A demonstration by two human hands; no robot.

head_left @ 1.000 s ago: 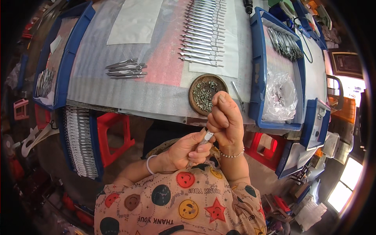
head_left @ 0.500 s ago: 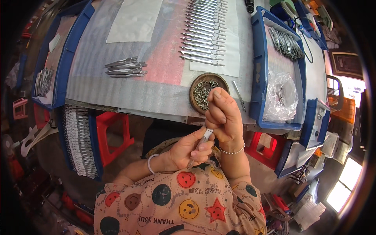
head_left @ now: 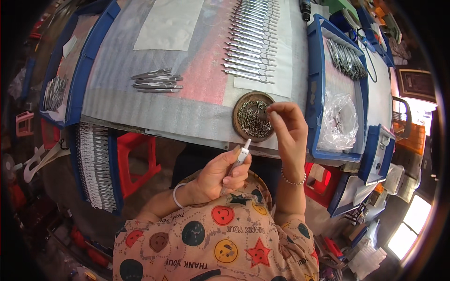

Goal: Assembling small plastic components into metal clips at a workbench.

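My left hand (head_left: 219, 171) is closed around a slim silvery metal handle (head_left: 242, 155). The handle tilts upward, and a narrow pale tip sticks out of its top end; its lower part is hidden in my fingers. My right hand (head_left: 289, 124) hovers at the right side of a round brown bowl (head_left: 236, 114) of small metal pins (head_left: 253, 116). Its thumb and forefinger are pinched together over the pins, and whatever is between them is too small to make out.
Similar metal pieces (head_left: 251, 54) lie in a row on white paper beyond the bowl. Flat grey blades (head_left: 157, 80) are piled to the left. A blue tray (head_left: 315, 93) with metal pieces and a plastic bag stands right, another blue tray (head_left: 84, 65) left. A power driver (head_left: 305, 10) lies far right.
My right hand has moved away from the metal handle, up and right to the bowl's edge. The handle's narrow tip now shows. A slim rod beside the bowl is no longer visible.
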